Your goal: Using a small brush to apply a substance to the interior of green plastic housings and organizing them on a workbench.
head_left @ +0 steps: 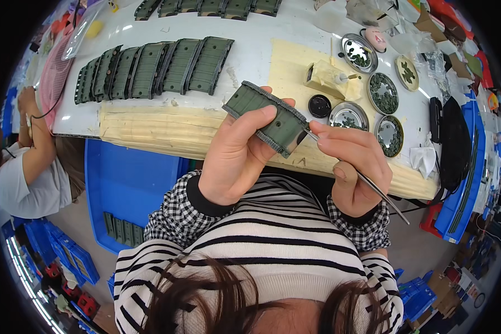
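Green panel (276,128) lies across the left hand (234,153).

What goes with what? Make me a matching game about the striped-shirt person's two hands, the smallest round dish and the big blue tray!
Things
1. left hand
2. right hand
3. smallest round dish
4. big blue tray

Clues
A. black
B. holding a thin metal stick
C. has green strips lying inside
D. holding a green piece

Right pairs: 1-D, 2-B, 3-A, 4-C

B/W striped top (286,228), chkd slvs (173,216), blk cuffs (199,198).
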Demonstrator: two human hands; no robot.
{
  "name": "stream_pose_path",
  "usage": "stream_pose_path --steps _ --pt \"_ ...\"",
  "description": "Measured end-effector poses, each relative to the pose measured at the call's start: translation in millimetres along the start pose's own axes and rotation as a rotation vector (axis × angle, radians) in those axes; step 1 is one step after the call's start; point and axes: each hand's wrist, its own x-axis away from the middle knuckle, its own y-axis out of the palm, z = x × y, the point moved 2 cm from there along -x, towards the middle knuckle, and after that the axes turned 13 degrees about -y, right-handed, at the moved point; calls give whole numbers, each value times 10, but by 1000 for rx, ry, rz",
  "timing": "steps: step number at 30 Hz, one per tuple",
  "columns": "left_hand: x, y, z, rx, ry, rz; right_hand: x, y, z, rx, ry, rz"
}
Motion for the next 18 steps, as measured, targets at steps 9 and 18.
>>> stream_pose_path --steps 9,18 --pt "-3 -17 -3 114 -57 -31 -15 -14 -47 19 -1 -59" --pt "-29 6 45 27 -72 -120 38 -43 -48 10 -82 -36"
